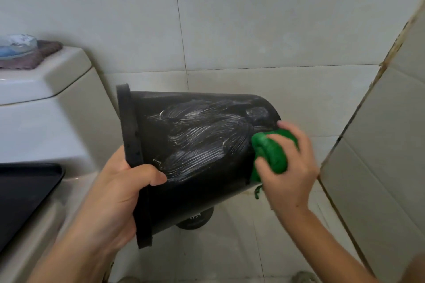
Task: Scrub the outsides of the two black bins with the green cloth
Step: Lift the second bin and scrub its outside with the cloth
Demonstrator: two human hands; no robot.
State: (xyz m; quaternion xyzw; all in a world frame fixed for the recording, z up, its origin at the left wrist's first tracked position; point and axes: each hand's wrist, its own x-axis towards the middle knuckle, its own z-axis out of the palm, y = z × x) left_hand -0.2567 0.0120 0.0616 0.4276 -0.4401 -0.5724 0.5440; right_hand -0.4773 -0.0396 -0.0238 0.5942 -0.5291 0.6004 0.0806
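Note:
A black bin lies tipped on its side in the air, its rim to the left and its base to the right. White soapy streaks cover its upper wall. My left hand grips the rim, thumb over the outside wall. My right hand holds a bunched green cloth pressed against the bin's wall near its base. Below the bin a second dark round object peeks out on the floor; it is mostly hidden.
A beige toilet cistern stands at the left, with a soap dish on a purple rag on top. A black tray lies on the toilet lid. Tiled walls close in behind and at the right.

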